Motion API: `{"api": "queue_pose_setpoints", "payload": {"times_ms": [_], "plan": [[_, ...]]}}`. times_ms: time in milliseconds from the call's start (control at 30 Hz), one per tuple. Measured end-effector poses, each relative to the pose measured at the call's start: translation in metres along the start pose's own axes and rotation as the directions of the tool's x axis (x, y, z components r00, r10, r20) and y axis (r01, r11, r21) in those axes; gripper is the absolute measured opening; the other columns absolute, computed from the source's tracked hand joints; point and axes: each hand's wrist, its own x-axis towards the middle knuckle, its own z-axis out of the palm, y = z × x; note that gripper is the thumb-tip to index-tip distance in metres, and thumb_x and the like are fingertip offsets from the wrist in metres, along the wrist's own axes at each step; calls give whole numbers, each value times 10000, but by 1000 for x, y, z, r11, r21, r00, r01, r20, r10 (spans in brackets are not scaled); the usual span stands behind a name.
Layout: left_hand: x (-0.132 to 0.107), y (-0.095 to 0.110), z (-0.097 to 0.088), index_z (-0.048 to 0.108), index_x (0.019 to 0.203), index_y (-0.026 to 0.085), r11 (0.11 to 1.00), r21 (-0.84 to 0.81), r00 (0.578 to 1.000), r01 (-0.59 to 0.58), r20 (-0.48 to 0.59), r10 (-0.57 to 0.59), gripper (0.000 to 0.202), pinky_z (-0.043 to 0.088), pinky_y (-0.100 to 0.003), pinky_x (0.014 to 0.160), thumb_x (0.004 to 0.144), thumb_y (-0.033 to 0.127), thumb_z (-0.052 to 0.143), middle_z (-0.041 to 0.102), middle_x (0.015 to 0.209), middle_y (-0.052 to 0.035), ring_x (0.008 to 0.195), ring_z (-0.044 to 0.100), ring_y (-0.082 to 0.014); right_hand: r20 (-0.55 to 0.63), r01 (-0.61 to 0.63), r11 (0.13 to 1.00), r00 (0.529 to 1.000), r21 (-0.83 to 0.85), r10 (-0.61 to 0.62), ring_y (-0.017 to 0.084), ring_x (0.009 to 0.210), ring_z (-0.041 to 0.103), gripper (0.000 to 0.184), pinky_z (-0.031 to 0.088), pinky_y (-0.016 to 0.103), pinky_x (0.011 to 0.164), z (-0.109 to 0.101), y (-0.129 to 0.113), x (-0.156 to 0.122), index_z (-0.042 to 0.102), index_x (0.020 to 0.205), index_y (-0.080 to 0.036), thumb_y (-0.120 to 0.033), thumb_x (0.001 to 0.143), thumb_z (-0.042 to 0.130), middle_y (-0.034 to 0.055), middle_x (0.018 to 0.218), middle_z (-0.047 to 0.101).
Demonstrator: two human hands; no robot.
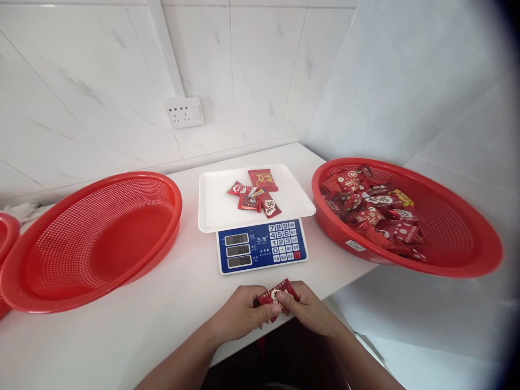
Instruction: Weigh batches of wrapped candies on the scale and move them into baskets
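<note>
My left hand and my right hand meet at the near edge of the white table, both closed on one red candy packet with white lettering. Just beyond them stands a blue digital scale with a white weighing tray. Several red candy packets lie on that tray. The scale's top display reads a small number.
An empty red mesh basket sits left of the scale, with the rim of another red basket at the far left. A red mesh basket with many red candy packets stands on the right. A wall socket is on the tiled wall.
</note>
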Motion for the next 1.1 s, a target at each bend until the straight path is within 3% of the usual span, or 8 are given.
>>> {"api": "queue_pose_setpoints", "payload": {"times_ms": [233, 400, 567, 700, 867, 967, 1100], "plan": [[0, 0, 2, 535, 668, 143, 1000, -18, 999, -6, -35, 6, 356, 401, -209, 523, 716, 488, 612, 498, 617, 20, 554, 456, -84, 6, -2, 992, 1000, 124, 1, 154, 641, 597, 378, 465, 262, 630, 0, 1, 1, 660, 730, -183, -484, 859, 472, 21, 665, 644], [-1, -2, 4, 506, 648, 155, 999, 19, 997, -49, -61, 50, 354, 396, -208, 513, 737, 487, 590, 478, 575, 35, 530, 453, -80, -22, 2, 996, 1000, 90, 0, 144, 622, 574, 386, 448, 247, 598, -1, 4, 0, 634, 706, -178, -496, 854, 471, 16, 652, 621], [2, -4, 3, 510, 666, 147, 998, -59, 998, -1, -55, -2, 384, 405, -213, 493, 715, 517, 602, 493, 573, 27, 505, 468, -81, -41, 19, 999, 999, 44, -17, 134, 580, 530, 425, 422, 239, 570, 0, 7, 1, 615, 681, -186, -503, 879, 413, 11, 620, 596], [3, -6, 3, 517, 675, 139, 997, -72, 1000, -7, -23, 5, 409, 414, -221, 494, 741, 540, 556, 500, 556, 21, 485, 481, -83, -46, 35, 996, 998, 86, -31, 144, 592, 535, 440, 433, 256, 589, 1, 6, 1, 595, 667, -186, -489, 898, 374, 14, 605, 574], [1, -5, 2, 511, 670, 145, 999, -44, 997, -17, -71, 14, 392, 388, -209, 478, 760, 525, 536, 476, 546, 29, 479, 452, -76, -27, 59, 987, 998, 153, -56, 157, 631, 560, 369, 461, 279, 641, 1, 3, 1, 618, 717, -189, -480, 869, 449, 20, 664, 599], [0, -4, 2, 504, 656, 152, 1000, -9, 998, -28, -51, 28, 375, 375, -210, 478, 767, 508, 534, 461, 548, 34, 485, 432, -78, 35, 46, 977, 998, 206, -55, 175, 696, 593, 348, 471, 310, 715, 0, 1, 1, 648, 762, -183, -445, 880, 452, 31, 711, 631], [-1, -1, 0, 512, 602, 158, 970, 216, 986, -111, -97, 134, 370, 351, -215, 529, 796, 473, 515, 477, 578, 28, 559, 444, -95, -53, 36, 992, 998, 120, -30, 174, 724, 587, 318, 459, 294, 713, 0, 2, 1, 651, 775, -170, -433, 860, 494, 34, 738, 638]]}}
